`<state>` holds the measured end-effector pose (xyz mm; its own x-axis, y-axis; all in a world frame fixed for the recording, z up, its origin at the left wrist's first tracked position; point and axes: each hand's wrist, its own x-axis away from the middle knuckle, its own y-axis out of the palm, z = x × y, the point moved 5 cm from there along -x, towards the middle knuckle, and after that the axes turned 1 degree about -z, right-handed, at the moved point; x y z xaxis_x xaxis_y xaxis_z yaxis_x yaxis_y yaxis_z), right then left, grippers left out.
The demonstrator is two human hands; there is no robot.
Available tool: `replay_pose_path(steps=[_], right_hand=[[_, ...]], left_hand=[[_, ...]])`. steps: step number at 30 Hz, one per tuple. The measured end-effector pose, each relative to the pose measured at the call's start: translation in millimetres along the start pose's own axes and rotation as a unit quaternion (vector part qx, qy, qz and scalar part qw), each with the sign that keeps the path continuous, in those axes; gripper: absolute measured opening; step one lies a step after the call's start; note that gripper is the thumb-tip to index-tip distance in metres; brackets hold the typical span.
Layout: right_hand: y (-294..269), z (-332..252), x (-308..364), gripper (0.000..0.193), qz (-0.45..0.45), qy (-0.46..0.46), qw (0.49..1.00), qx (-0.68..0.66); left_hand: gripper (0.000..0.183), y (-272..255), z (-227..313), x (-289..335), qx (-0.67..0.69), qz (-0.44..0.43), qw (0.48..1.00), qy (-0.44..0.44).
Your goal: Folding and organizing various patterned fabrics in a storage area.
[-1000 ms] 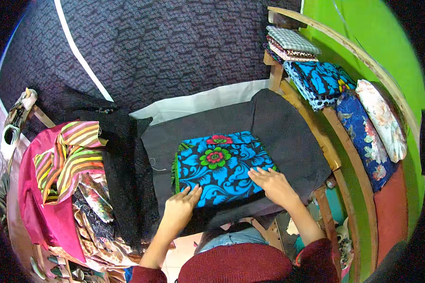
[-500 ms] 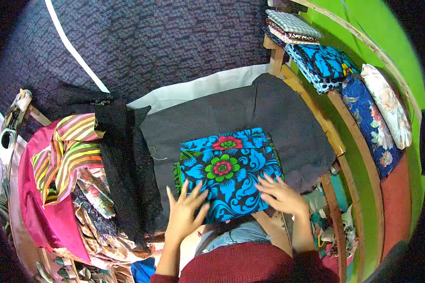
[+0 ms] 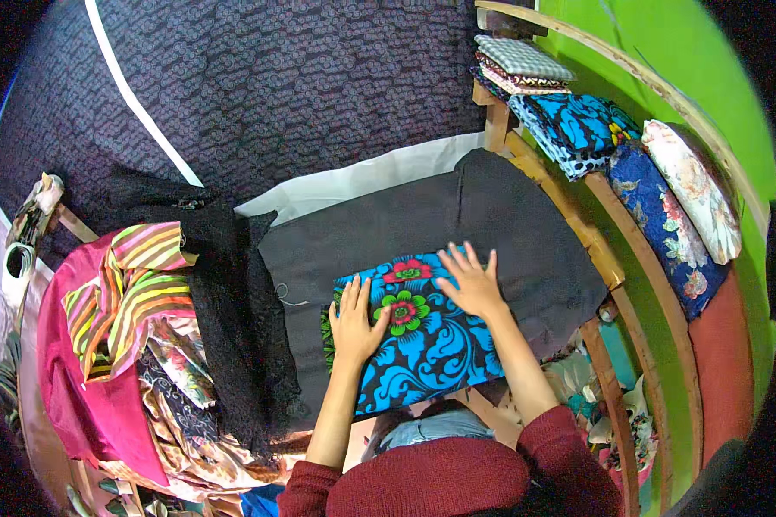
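A folded cloth (image 3: pixel 431 362) with blue leaf shapes and red and green flowers on black lies in front of me. Under it is a dark grey cover (image 3: pixel 388 202) spread over a table or board. My left hand (image 3: pixel 358 326) rests flat near the left edge of the folded cloth, fingers stretched away from me. My right hand (image 3: pixel 472 283) lies at the far right corner, fingers spread, some reaching past the edge onto the cover. Neither hand grips anything. A green-patterned edge of the cloth peeks out beside my left hand.
Black lacy fabric (image 3: pixel 233 336), striped cloth (image 3: pixel 138 297) and pink cloth (image 3: pixel 69 370) hang at the left. On wooden rails (image 3: pixel 651 250) at the right sit folded fabrics: a blue pile (image 3: pixel 569 125), a navy floral piece (image 3: pixel 660 224) and a white floral roll (image 3: pixel 690 185). A thin loop (image 3: pixel 289 297) lies on the cover.
Both hands have moved farther away from me over the folded cloth, the right one up to its far corner. The cloth stays about where it was, while the whole view has shifted slightly.
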<state>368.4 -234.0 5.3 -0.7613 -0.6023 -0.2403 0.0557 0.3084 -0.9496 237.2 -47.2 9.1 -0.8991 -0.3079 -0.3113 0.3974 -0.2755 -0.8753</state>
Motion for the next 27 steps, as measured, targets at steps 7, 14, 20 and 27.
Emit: replay_pose_path(steps=[7, 14, 20, 27], right_hand=[[9, 57, 30, 0.062, 0.039, 0.114, 0.981, -0.152], [-6, 55, 63, 0.067, 0.168, 0.262, 0.865, -0.393], [-14, 61, 40, 0.069, -0.015, 0.284, 0.889, -0.359], [0, 38, 29, 0.054, -0.185, 0.244, 0.672, -0.674]], left_hand=[[0.067, -27, -36, 24, -0.040, 0.057, 0.987, -0.148], [0.077, -39, -30, 61, 0.252, -0.058, 0.947, -0.189], [0.050, -17, -61, 34, 0.443, -0.049, 0.865, -0.231], [0.043, -4, -61, 22, 0.540, -0.203, 0.766, -0.284]])
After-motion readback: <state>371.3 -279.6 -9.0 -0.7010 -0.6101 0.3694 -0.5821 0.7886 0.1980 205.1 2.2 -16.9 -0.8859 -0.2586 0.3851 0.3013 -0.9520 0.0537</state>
